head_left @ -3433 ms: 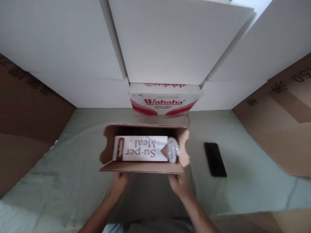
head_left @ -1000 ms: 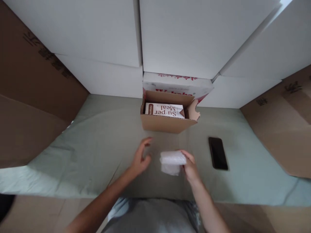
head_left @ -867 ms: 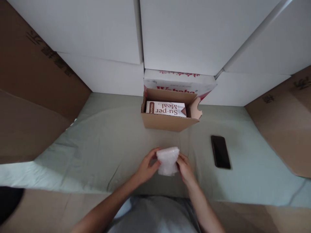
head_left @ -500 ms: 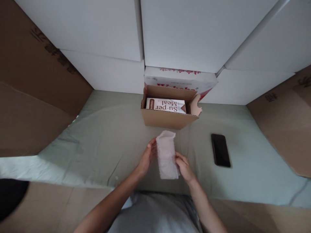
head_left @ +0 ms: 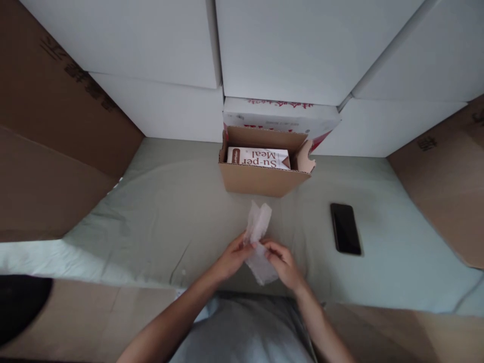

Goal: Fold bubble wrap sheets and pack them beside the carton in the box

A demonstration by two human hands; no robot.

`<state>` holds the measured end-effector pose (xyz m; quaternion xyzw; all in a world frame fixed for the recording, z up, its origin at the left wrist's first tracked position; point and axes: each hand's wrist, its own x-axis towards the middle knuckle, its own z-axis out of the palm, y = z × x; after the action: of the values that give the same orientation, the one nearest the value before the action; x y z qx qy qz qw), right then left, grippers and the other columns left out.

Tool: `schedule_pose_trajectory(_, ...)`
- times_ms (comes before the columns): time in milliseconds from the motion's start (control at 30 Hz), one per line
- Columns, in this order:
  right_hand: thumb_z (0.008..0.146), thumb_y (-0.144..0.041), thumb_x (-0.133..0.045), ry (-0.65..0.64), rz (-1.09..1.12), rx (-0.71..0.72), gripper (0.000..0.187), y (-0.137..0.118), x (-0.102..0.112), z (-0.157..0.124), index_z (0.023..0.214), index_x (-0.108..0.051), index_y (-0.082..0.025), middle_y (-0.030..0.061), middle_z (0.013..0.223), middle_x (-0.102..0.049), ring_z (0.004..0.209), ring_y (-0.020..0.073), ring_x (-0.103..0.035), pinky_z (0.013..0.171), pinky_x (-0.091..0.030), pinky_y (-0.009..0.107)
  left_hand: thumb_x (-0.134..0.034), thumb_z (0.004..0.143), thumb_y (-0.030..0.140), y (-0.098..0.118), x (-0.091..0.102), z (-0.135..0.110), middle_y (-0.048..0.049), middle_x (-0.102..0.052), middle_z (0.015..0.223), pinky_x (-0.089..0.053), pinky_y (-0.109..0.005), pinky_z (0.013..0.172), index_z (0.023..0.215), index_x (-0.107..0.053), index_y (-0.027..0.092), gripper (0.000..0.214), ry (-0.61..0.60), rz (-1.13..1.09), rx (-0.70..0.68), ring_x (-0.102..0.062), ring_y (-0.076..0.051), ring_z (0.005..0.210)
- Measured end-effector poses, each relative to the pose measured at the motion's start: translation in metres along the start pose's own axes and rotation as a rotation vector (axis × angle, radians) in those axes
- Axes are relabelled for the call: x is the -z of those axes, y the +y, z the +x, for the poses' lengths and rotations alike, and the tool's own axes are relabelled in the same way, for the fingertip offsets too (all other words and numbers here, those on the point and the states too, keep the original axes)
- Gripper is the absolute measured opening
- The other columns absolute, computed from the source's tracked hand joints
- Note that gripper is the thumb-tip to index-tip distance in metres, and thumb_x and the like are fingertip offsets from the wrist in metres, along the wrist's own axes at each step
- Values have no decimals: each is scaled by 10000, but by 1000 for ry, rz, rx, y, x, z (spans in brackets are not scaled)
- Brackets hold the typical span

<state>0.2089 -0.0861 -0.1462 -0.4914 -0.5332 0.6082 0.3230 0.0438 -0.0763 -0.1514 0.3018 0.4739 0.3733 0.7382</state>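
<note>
Between my hands is a whitish translucent piece of bubble wrap, creased along its length and pinched at the middle. My left hand grips its left side, thumb on top. On the right side, my right hand holds it with bent fingers. Just beyond stands an open brown cardboard box, its flaps upright. Inside it lies a white carton with brown "Su-per Meal" lettering, which reads upside down from here.
A black phone lies on the green cloth to the right. White boxes are stacked at the back, with a red-printed white box behind the open one. Large brown cartons stand at both sides.
The bubble wrap was held flatter, with my hands at its outer sides. Now my hands are closer together and the wrap is squeezed and folded between them.
</note>
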Motion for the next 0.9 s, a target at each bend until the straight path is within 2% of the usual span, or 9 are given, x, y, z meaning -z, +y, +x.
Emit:
schedule_pose_trajectory(100,772,-280,-509,115,116,-127,134,20,10,1,770,-615,-199,9,746,-621,684,154,-570,627,-447,260,-731,663,507,2,5,-1,-84,-714,930,-487,-354,812,945,-687,158,451,70,-232,66,-658,-248,893)
schedule_pose_trajectory(167,775,-281,-511,297,87,-116,180,30,17,1,905,-606,-201,30,820,-641,751,174,-595,681,-476,295,-719,685,478,4,7,-1,-101,-711,982,-476,-384,871,932,-686,154,408,155,-373,56,-648,-268,972)
schedule_pose_trajectory(300,826,-286,-506,728,-314,212,283,29,23,-6,1093,-550,-202,97,1068,-602,994,218,-572,872,-466,410,-727,696,371,9,7,-1,-98,-710,1005,-450,-385,946,928,-684,148,325,196,-515,51,-624,-273,1061)
schedule_pose_trajectory(400,842,-345,-543,567,-523,313,470,18,11,-11,1281,-457,-199,142,1271,-521,1188,263,-492,977,-423,469,-737,689,332,9,3,-3,-86,-726,921,-466,-373,928,898,-693,139,288,155,-570,120,-651,-269,1005)
schedule_pose_trajectory(467,832,-391,-576,402,-533,245,678,14,-1,-9,1415,-286,-203,161,1408,-412,1292,285,-411,1023,-394,495,-746,682,312,8,1,-5,-72,-730,850,-483,-372,905,861,-698,144,250,129,-603,150,-672,-262,944)
schedule_pose_trajectory(533,850,-372,-554,353,-494,193,724,15,-9,-6,1455,-191,-211,159,1470,-338,1345,283,-351,1046,-378,502,-747,678,299,8,3,-6,-63,-728,811,-496,-364,885,837,-701,146,225,116,-625,135,-683,-250,892)
schedule_pose_trajectory(667,898,-240,-416,420,-340,141,599,29,-2,2,1457,-200,-222,139,1260,-565,1056,209,-611,865,-528,401,-712,705,316,7,18,-4,-67,-723,846,-517,-323,814,858,-696,147,229,172,-565,37,-682,-215,817)
schedule_pose_trajectory(767,882,-203,-403,444,-382,111,621,38,14,5,1464,-188,-226,126,1207,-594,853,170,-655,760,-559,352,-665,732,332,1,35,2,-48,-710,840,-519,-300,745,883,-679,164,226,322,-321,-69,-664,-184,752)
schedule_pose_trajectory(900,844,-161,-417,444,-748,165,592,35,24,5,1424,-316,-225,157,1413,-400,1249,272,-471,954,-469,466,-532,822,308,-13,50,15,-70,-680,935,-500,-365,836,999,-640,163,253,395,337,-335,-635,-200,868)
